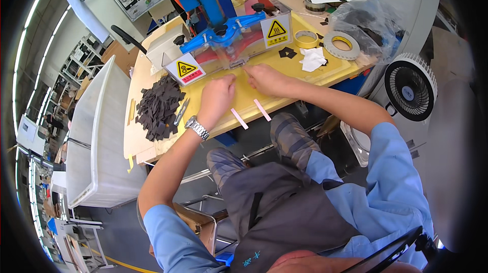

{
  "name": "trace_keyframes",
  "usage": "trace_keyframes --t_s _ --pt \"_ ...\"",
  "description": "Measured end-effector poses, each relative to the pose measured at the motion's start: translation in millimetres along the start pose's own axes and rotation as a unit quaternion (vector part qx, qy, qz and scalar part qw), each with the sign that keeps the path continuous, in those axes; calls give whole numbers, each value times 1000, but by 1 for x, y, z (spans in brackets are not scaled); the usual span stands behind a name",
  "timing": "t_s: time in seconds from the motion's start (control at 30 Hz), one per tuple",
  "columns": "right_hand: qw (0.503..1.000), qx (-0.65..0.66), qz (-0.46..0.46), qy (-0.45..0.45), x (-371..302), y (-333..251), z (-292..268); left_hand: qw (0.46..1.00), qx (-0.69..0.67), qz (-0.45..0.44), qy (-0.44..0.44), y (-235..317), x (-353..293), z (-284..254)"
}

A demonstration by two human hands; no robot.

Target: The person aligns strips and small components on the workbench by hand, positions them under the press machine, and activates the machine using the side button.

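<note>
A workshop with long ceiling lights stretches away on the left, where a large white bin [114, 135] stands beside a wooden tabletop [131, 147]; a round fan [410, 88] is at the right. A yellow board [325, 76] lies on the tabletop, beneath a blue press [216, 13] with a clear guard [221, 55].

The left hand [217, 95] is curled in, back upward, just in front of the guard; whether its fingers pinch anything cannot be told. Its forearm reaches up from the lower left, leaning rightward, with a metal watch [197, 127] at the wrist. The right hand [264, 79] is also curled, its fingertips beside the foot of the press, close to the left hand but apart from it. What it may grip is hidden. Its forearm slants inward from the bent elbow at the right.

Two pale pink strips [262, 110] lie side by side, apart, at the near edge of the board, below the hands. A pile of dark pieces [158, 108] sits left of the left hand, with a slim metal tool [181, 112] between them.
</note>
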State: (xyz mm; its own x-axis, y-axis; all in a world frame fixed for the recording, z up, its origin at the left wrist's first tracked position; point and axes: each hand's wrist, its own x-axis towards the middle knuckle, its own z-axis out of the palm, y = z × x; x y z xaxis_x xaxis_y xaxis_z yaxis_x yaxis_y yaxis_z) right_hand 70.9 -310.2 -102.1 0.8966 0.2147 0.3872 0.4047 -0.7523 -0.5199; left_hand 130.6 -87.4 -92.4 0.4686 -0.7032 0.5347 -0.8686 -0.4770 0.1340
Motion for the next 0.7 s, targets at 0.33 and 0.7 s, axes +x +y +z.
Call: trace_keyframes --t_s 0.33,0.7 --pt "998 -1 55 -28 8 2 0 989 119 27 -82 11 15 6" --pt "999 -7 49 7 3 3 5 988 138 26 -71 4 11 17"
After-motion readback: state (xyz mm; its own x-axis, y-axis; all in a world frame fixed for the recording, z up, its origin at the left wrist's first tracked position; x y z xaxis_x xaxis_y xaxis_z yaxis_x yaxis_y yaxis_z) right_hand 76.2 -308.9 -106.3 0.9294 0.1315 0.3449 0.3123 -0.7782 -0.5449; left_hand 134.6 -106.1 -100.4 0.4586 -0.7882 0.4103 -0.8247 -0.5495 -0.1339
